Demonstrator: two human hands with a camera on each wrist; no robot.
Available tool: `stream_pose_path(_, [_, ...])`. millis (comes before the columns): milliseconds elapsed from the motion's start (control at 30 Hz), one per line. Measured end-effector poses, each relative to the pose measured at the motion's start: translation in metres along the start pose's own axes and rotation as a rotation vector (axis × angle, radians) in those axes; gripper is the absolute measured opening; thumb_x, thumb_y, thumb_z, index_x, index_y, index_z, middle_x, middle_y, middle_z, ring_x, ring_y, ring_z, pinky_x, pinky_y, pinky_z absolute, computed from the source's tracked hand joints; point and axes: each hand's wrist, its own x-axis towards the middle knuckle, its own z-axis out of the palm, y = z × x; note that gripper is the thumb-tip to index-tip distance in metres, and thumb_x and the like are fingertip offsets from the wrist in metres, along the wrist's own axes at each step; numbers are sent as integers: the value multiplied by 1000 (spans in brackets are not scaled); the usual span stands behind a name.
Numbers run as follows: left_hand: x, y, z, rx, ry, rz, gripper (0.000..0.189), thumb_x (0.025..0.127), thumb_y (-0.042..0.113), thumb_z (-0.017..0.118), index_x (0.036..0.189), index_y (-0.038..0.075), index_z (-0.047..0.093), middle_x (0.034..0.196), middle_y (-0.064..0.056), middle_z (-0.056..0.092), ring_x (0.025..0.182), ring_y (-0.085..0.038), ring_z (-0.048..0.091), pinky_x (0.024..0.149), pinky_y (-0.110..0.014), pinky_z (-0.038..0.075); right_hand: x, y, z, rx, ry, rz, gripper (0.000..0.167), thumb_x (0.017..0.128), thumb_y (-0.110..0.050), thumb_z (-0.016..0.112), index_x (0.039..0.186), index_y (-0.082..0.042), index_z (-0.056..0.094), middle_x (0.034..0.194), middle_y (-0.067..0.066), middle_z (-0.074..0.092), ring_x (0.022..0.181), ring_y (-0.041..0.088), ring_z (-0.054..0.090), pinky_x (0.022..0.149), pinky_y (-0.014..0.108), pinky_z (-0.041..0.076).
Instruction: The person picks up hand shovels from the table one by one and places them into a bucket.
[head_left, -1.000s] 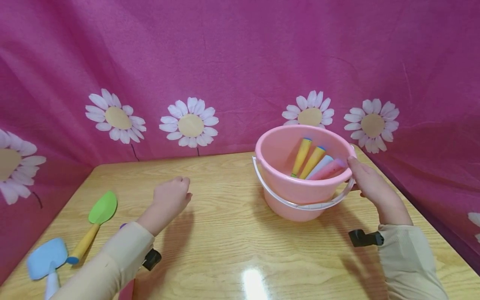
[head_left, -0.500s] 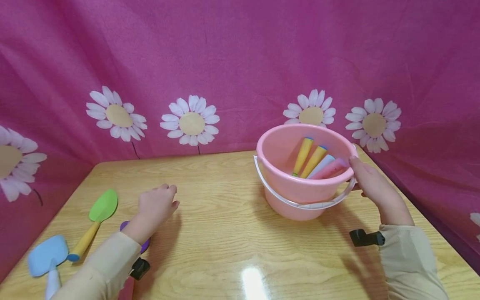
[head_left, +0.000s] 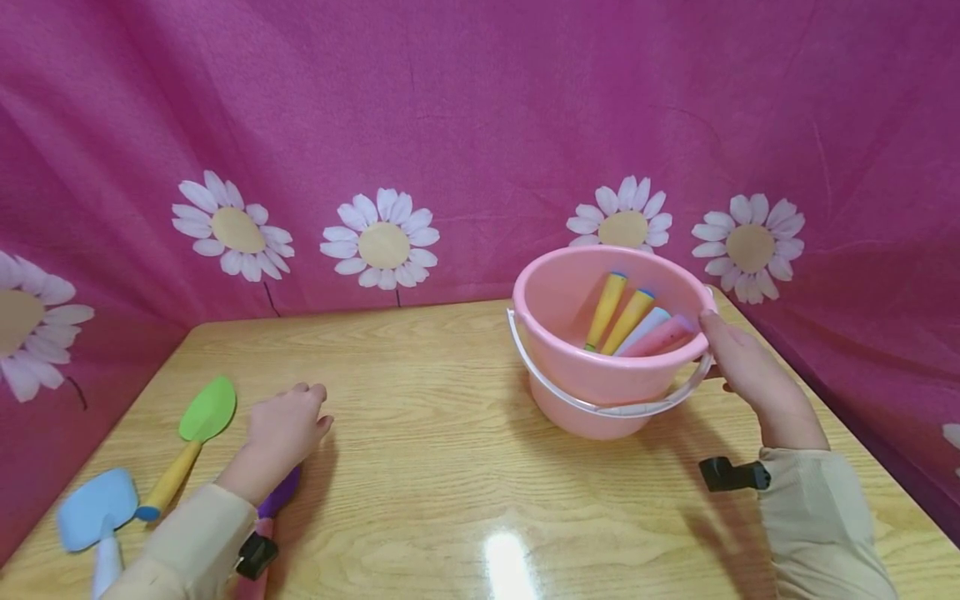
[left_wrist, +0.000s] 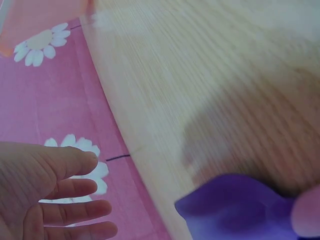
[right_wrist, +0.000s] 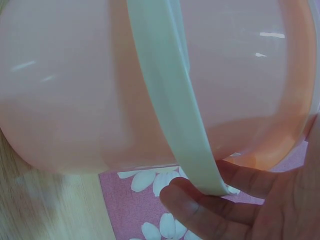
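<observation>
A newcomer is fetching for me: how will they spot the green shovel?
On the wooden table, look left of the pink bucket, past the person's left hand. The green shovel lies there beside a blue shovel. Its leaf-shaped green blade and yellow handle distinguish it from that and the purple shovel.

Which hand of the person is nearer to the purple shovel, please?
Left. The left hand hovers close to the purple shovel, partly hiding it in the head view. The right hand is farther away, at the rim of the pink bucket.
</observation>
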Motion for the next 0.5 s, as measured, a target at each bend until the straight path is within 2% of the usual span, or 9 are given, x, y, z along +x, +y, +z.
stream_pose_path(300, [-8, -17, 0, 6, -98, -79, 25, 77, 19, 66, 93, 1, 59, 81, -14, 58, 59, -33, 57, 43, -45, 40, 1, 0, -1, -10, -1, -8, 70, 92, -53, 11, 116, 5, 42, 117, 30, 45, 94, 39, 53, 63, 36, 38])
stream_pose_path(500, [-15, -32, 2, -14, -85, -89, 25, 75, 17, 66, 91, -1, 58, 81, -18, 58, 63, -38, 58, 44, -48, 41, 0, 0, 0, -1, -16, -6, 73, 92, -54, 10, 124, 6, 37, 120, 32, 42, 97, 44, 51, 66, 40, 39])
